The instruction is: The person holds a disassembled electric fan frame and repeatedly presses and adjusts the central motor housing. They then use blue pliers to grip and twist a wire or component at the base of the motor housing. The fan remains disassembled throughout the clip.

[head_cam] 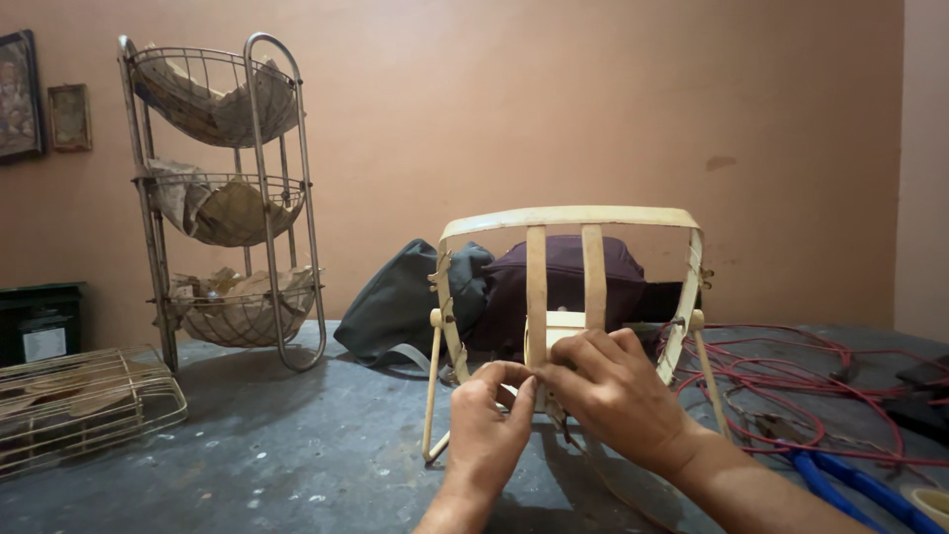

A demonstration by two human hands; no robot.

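My left hand: thumb and forefinger pinched shut on small part at lower crossbar of cream strip frame; part itself hidden. My right hand: fingers curled, closed over same joint from 3 o'clock. Frame upright on grey table, centre. For clean work I judge: brace frame with right, keep pinch small. Dark bags at 12; red wires at 3; wire rack at 10.

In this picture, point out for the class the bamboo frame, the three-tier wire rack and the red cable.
bamboo frame [568,217]: head view, on its curved top strip.
three-tier wire rack [259,109]: head view, on the front upright hoop.
red cable [791,343]: head view, on a loop lying on the table.
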